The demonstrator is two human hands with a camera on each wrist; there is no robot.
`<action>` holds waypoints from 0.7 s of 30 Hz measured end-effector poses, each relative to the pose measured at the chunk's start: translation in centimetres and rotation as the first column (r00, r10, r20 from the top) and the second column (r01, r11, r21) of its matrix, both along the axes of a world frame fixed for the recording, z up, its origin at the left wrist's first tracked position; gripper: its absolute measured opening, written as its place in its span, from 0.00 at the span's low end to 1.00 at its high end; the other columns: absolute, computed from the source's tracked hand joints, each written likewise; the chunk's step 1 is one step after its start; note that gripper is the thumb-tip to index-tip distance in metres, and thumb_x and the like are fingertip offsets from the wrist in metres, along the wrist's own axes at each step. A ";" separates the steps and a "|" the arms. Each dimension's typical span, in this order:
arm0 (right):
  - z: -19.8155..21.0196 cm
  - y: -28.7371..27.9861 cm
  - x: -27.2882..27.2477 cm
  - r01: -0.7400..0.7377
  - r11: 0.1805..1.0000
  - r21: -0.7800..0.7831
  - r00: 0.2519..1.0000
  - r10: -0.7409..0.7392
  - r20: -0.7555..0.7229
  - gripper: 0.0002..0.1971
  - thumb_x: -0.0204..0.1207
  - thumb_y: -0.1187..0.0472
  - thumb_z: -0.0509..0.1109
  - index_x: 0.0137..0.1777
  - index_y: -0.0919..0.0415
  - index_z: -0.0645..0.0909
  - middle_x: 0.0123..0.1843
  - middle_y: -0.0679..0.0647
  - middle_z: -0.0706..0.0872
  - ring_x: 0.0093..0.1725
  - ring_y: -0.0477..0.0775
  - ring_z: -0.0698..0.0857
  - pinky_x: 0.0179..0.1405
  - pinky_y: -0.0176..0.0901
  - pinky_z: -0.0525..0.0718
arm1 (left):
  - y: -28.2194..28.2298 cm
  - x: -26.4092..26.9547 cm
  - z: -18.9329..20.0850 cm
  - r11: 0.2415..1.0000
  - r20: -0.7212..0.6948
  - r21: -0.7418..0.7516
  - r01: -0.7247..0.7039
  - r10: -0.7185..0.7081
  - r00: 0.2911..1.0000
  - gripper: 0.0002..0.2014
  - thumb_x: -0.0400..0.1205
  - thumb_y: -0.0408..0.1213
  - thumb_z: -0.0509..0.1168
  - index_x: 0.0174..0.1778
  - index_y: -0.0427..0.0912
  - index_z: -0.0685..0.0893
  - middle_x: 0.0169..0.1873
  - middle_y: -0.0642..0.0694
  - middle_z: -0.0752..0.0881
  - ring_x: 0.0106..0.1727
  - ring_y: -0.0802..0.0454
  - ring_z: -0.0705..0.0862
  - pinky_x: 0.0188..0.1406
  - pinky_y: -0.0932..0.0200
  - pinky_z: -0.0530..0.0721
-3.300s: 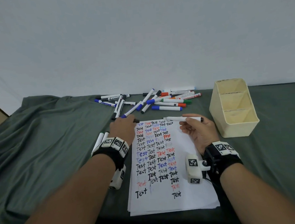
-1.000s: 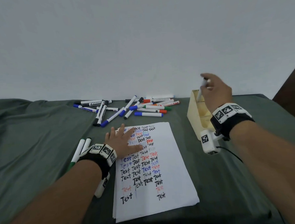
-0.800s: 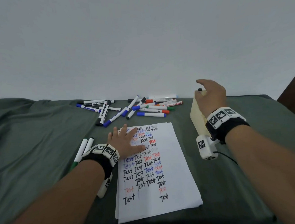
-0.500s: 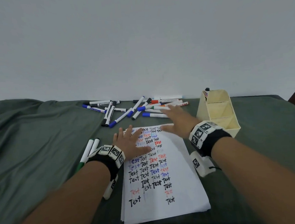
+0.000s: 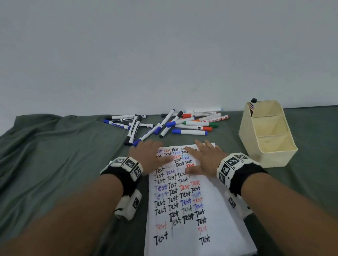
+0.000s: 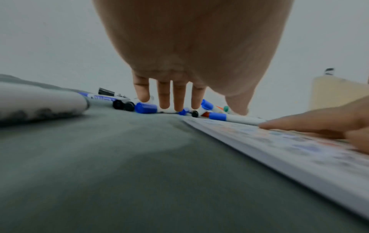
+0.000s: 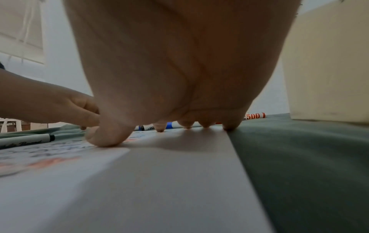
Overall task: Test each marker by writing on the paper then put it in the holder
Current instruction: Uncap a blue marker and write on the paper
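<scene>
While both hands lay flat on the paper, neither held anything: the left hand had its fingers spread near the sheet's top-left corner, and the right hand rested fingers-down on the top-right, thumb pressing the page. One black-capped marker stood in the far compartment of the cream holder, right of the paper. The untested markers lay in a loose pile on the green cloth just beyond the sheet. Judged step: fetch the next marker. To do it well, the left palm should pin the stack so it did not slide on the cloth, and the right should take the nearest blue-capped marker, lifting it clear rather than dragging it through the pile, then uncap it before writing in the blank strip on the right of the page.
</scene>
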State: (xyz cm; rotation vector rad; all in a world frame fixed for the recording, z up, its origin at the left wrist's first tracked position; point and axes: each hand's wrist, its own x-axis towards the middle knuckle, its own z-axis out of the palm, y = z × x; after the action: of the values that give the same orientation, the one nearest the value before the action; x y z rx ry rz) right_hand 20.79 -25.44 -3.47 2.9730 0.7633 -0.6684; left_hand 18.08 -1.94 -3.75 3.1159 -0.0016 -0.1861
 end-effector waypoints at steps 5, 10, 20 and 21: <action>-0.1 -0.1 0.1 0.004 1.000 0.015 1.000 -0.004 -0.014 0.47 0.78 0.23 0.58 0.91 0.39 0.41 0.93 0.53 0.37 0.91 0.64 0.39 0.88 0.70 0.46 | 3.9 2.4 1.2 0.995 0.129 0.046 -0.091 0.084 0.988 0.32 0.79 0.68 0.61 0.75 0.53 0.75 0.71 0.47 0.77 0.72 0.43 0.74 0.70 0.43 0.76; 0.0 -0.1 0.2 0.010 1.000 0.028 1.000 -0.010 -0.019 0.46 0.79 0.24 0.58 0.90 0.38 0.43 0.93 0.53 0.38 0.91 0.63 0.39 0.88 0.69 0.45 | 5.9 4.1 2.3 0.979 0.137 0.107 -0.174 0.159 0.978 0.25 0.82 0.60 0.64 0.71 0.50 0.79 0.67 0.43 0.78 0.69 0.41 0.76 0.67 0.43 0.79; -0.3 -0.1 0.6 0.036 0.997 0.071 0.999 -0.035 -0.023 0.43 0.79 0.25 0.59 0.90 0.36 0.47 0.93 0.52 0.42 0.91 0.61 0.42 0.87 0.69 0.47 | 4.6 4.8 2.3 0.981 0.121 0.035 -0.192 0.187 0.975 0.09 0.82 0.40 0.65 0.57 0.47 0.84 0.59 0.44 0.86 0.63 0.43 0.81 0.60 0.49 0.81; -0.3 0.0 0.6 0.039 0.996 0.075 0.999 -0.038 -0.015 0.43 0.79 0.25 0.59 0.90 0.37 0.48 0.93 0.53 0.43 0.91 0.61 0.43 0.87 0.69 0.48 | 4.7 4.6 2.3 0.979 0.147 -0.022 -0.204 0.205 0.968 0.09 0.82 0.38 0.66 0.57 0.47 0.84 0.57 0.44 0.86 0.61 0.43 0.82 0.58 0.51 0.81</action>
State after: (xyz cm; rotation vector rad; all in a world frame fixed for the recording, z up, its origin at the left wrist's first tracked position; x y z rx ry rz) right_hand 21.34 -25.48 -3.75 3.0619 0.7501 -0.6766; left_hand 22.68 2.78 -1.41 3.0866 0.3151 0.0500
